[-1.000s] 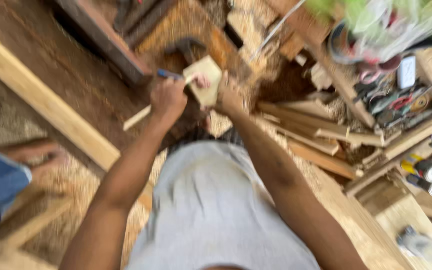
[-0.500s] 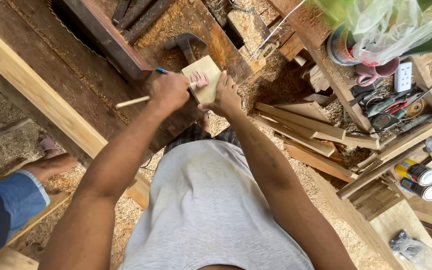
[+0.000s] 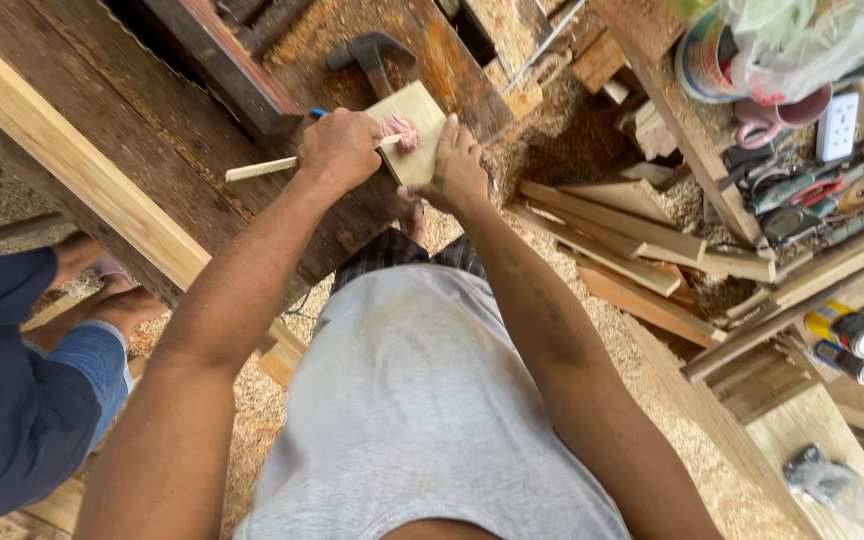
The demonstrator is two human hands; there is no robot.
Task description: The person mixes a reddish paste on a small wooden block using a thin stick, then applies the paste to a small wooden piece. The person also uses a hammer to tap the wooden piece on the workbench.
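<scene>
Head view: at the far left a long pale wooden plank (image 3: 72, 160) is laid across the dark, sawdust-strewn wooden bench (image 3: 182, 140). A co-worker's blue-clad legs (image 3: 22, 400) are seen at the near left. The left hand (image 3: 340, 150) is closed around a thin pale wooden stick (image 3: 262, 168) and a blue pen (image 3: 318, 112). The small square light wooden block (image 3: 407, 130) is held on the bench, pinched by the right hand (image 3: 457, 170). A dark hammer head (image 3: 372, 52) lies just beyond the block. Stacked wooden offcuts (image 3: 612, 235) lie to the right.
</scene>
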